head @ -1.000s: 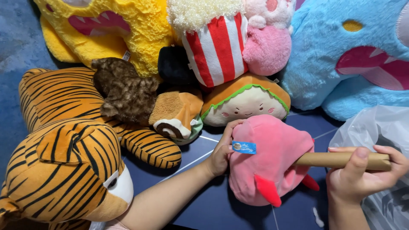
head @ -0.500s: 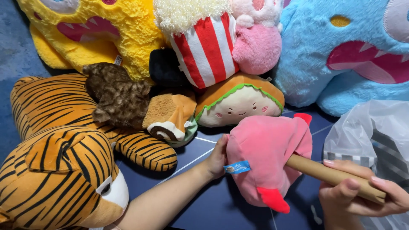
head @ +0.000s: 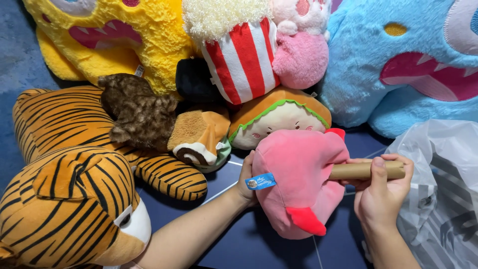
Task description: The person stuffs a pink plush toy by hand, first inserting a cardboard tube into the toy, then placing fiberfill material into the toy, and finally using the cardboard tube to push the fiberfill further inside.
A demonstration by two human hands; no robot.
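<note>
Dark blue floor (head: 249, 249), lower centre: left hand (head: 247, 180) is gripping pink plush (head: 298, 174); right hand (head: 381, 192) is clasping cardboard tube (head: 366, 171) against it.

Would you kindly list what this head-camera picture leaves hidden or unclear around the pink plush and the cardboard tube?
- Left hand: its fingers are hidden behind the pink plush.
- Cardboard tube: its near end is covered by the plush, so how it joins is unseen; the right hand wraps part of it.
- Blue tag: too small to make out.
- Plastic bag: cut off by the right edge.
</note>
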